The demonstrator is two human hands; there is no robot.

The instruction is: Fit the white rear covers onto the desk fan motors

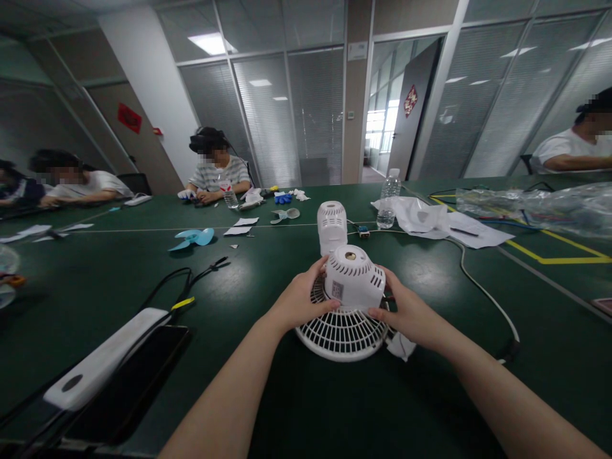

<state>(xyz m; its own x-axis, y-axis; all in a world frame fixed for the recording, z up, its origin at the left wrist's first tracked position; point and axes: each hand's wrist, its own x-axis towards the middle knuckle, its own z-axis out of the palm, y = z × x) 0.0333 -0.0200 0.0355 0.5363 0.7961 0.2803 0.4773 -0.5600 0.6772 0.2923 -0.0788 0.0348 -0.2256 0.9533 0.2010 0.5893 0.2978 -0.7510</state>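
Observation:
Both my hands are closed around a white fan motor housing [354, 284], which has vents, a brass-coloured hole on top and a printed label. My left hand [302, 298] grips its left side, with the thumb along the front. On the opposite side, my right hand [406, 309] holds it with thumb and fingers. Under the housing a round white fan grille [342, 338] lies face down on the table; whether the two are joined cannot be seen. Just behind stands another white vented part [332, 223]. A small white piece [400, 346] lies by the grille's right edge.
Blue fan blades [192, 238] and grey fan blades [285, 215] lie left on the green table [268, 408]. A white power bank-like device [108, 357], cables and a black tablet-like slab [138, 382] sit front left. A bottle [389, 197] and crumpled paper [421, 217] stand back right. Several people sit around.

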